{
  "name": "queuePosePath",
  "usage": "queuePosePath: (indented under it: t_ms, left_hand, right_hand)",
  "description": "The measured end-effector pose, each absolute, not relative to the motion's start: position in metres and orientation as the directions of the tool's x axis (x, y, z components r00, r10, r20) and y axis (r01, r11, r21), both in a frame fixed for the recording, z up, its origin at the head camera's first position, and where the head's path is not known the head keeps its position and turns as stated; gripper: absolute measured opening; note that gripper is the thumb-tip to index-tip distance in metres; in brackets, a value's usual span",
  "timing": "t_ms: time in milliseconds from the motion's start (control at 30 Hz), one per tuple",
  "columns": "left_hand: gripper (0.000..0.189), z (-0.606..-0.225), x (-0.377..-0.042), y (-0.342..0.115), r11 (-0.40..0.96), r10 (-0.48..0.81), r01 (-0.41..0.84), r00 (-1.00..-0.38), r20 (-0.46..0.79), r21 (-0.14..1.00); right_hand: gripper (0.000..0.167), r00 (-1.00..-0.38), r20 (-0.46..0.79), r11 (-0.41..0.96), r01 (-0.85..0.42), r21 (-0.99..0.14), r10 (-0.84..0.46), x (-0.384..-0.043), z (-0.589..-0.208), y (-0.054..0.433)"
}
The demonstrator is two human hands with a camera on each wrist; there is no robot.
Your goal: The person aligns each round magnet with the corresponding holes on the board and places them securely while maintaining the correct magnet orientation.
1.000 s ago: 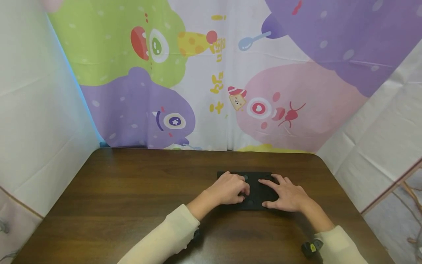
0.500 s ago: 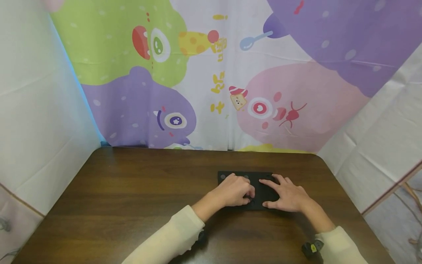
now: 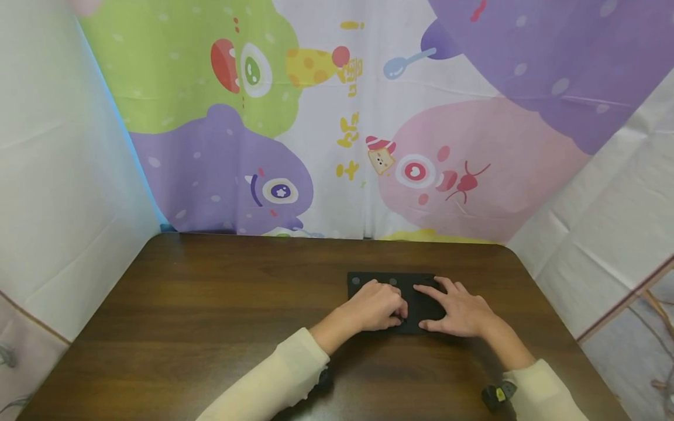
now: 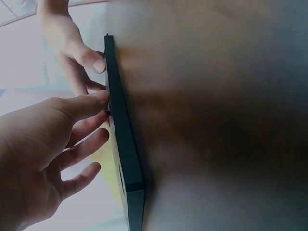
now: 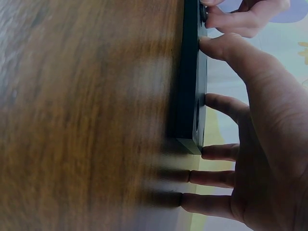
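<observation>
In the head view, a black board [image 3: 417,304] lies on the brown table [image 3: 237,292], lower right of centre; the left hand [image 3: 376,307] bends its fingers over its middle, while the right hand [image 3: 460,310] spreads across its right end. In the left wrist view, the left hand brings its thumb and fingertips to the board, left of centre. In the right wrist view, it pinches a small dark piece [image 5: 203,13] near the top; the right hand's fingers extend loosely, touching the board.
</observation>
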State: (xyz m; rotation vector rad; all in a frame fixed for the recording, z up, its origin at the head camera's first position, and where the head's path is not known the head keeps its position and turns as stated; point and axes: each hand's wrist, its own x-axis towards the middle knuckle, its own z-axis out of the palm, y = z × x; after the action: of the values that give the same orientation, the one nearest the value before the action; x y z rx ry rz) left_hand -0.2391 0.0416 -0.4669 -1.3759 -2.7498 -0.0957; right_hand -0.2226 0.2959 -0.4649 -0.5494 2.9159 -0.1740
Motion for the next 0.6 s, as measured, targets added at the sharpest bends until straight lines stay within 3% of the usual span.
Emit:
queuePosePath:
  t_ms: [600]
  left_hand:
    - [0.007,-0.4675,-0.2366,0.0421,0.589,0.803,0.808,-0.586,0.109,0.002]
  right_hand:
    - [0.09,-0.919,-0.15,0.928,-0.346,-0.137,-0.365,-0.2235,-0.4647,0.2957]
